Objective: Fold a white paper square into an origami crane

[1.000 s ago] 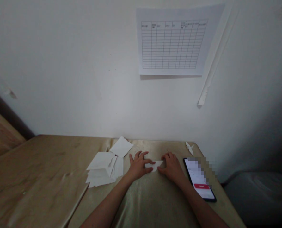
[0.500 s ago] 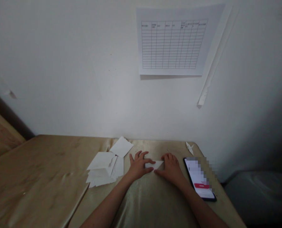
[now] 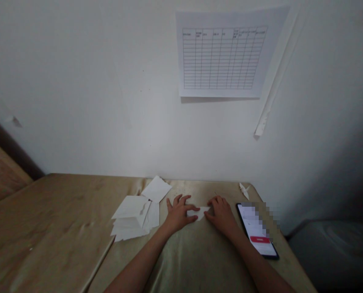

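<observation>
A small piece of folded white paper (image 3: pixel 202 213) lies flat on the brown, shiny padded surface (image 3: pixel 187 256) between my hands. My left hand (image 3: pixel 178 215) holds its left side down with thumb and index finger, while the other fingers spread out beyond. At the right edge, my right hand (image 3: pixel 221 212) pinches the paper with thumb and index finger, its remaining fingers curled. Parts of the paper are hidden beneath both hands. Left of my left hand sits a loose pile of white paper sheets (image 3: pixel 129 207), with a single square sheet (image 3: pixel 157 189) behind it.
To the right lies a phone (image 3: pixel 254 232) with its screen lit, partly pixelated. Behind it is a small folded paper figure (image 3: pixel 244 190). The white wall (image 3: pixel 108 101) rises at the back edge, bearing a printed table sheet (image 3: pixel 222 57). Wood (image 3: pixel 4 171) shows at the far left.
My right thumb has slid slightly to the right along the paper, and the triangular flap visible before now looks flatter. My left hand stays in place.
</observation>
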`<state>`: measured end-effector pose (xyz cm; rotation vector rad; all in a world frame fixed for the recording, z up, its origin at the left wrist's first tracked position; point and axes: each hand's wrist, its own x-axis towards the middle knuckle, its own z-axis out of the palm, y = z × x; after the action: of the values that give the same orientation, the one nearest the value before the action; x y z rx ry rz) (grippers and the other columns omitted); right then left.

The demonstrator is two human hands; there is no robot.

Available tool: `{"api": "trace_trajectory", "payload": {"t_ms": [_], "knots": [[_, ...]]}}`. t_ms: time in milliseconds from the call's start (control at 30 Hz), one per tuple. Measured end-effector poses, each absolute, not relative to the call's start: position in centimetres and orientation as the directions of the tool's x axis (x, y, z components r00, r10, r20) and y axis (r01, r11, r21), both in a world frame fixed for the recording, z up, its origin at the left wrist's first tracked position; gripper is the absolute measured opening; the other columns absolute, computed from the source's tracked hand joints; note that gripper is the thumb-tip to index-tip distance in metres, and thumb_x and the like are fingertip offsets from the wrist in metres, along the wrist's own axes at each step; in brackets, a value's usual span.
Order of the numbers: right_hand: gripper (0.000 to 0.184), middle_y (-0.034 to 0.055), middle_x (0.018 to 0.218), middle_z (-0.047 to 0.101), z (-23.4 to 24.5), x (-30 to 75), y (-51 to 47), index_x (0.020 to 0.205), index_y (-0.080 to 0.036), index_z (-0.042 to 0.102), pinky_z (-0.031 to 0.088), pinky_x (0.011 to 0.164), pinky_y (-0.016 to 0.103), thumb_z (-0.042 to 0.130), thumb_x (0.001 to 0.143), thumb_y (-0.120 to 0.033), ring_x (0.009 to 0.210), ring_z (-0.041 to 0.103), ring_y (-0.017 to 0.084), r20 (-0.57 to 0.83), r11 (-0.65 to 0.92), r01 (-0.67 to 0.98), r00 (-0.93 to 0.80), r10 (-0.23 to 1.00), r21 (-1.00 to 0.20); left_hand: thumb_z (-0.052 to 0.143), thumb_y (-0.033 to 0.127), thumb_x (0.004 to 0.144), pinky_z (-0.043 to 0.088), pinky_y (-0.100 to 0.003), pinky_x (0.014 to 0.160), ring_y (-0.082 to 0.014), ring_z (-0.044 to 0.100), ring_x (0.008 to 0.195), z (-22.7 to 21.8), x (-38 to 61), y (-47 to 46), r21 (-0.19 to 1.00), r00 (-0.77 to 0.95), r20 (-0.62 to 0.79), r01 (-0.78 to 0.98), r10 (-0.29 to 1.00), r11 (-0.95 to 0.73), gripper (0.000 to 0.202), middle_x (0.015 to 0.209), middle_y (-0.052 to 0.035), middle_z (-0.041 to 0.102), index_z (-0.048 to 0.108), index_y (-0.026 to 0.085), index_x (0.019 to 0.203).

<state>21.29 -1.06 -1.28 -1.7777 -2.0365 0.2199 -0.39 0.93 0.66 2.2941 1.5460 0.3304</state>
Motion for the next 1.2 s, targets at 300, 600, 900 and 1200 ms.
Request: {"api": "trace_trajectory", "payload": {"t_ms": [300, 600, 900, 1200], "knots": [[0.021, 0.009, 0.119, 0.061, -1.34, 21.86, -0.35, 0.109, -0.021, 0.064, 0.038, 0.099, 0.037, 0.048, 0.095, -0.023, 0.115, 0.052, 0.026, 0.212, 0.192, 0.932, -0.129, 0.969, -0.309, 0.077, 0.048, 0.078, -0.003, -0.079, 0.111, -0.0399, 0.022, 0.149, 0.49, -0.48, 0.95, 0.411, 0.382, -0.002, 0.843, 0.924, -0.348, 0.035, 0.156, 0.0043, 0.042, 0.071, 0.051, 0.113], [0.024, 0.0091, 0.12, 0.061, -1.32, 21.57, -0.28, 0.111, -0.022, 0.064, 0.037, 0.098, 0.036, 0.048, 0.093, -0.017, 0.116, 0.051, 0.025, 0.189, 0.161, 0.951, -0.113, 0.976, -0.265, 0.078, 0.049, 0.077, -0.002, -0.081, 0.11, -0.0403, 0.021, 0.149, 0.62, -0.44, 0.96, 0.41, 0.383, -0.01, 0.844, 0.924, -0.345, 0.037, 0.156, 0.0041, 0.042, 0.071, 0.052, 0.113], [0.022, 0.0084, 0.118, 0.061, -0.93, 21.63, -0.42, 0.108, -0.022, 0.064, 0.038, 0.096, 0.036, 0.05, 0.091, -0.016, 0.114, 0.051, 0.025, 0.207, 0.183, 0.954, -0.135, 0.969, -0.237, 0.078, 0.049, 0.077, -0.003, -0.081, 0.11, -0.0401, 0.02, 0.15, 0.56, -0.47, 0.99, 0.411, 0.385, -0.02, 0.845, 0.923, -0.343, 0.037, 0.156, 0.0046, 0.041, 0.07, 0.053, 0.113], [0.025, 0.0068, 0.116, 0.062, -0.76, 21.63, -0.14, 0.105, -0.024, 0.065, 0.038, 0.093, 0.035, 0.046, 0.092, -0.014, 0.112, 0.052, 0.024, 0.193, 0.152, 0.954, -0.103, 0.976, -0.259, 0.078, 0.048, 0.077, -0.003, -0.08, 0.11, -0.0404, 0.02, 0.15, 0.7, -0.39, 0.96, 0.412, 0.378, -0.027, 0.848, 0.926, -0.334, 0.037, 0.156, 0.0042, 0.041, 0.07, 0.052, 0.113]]}}
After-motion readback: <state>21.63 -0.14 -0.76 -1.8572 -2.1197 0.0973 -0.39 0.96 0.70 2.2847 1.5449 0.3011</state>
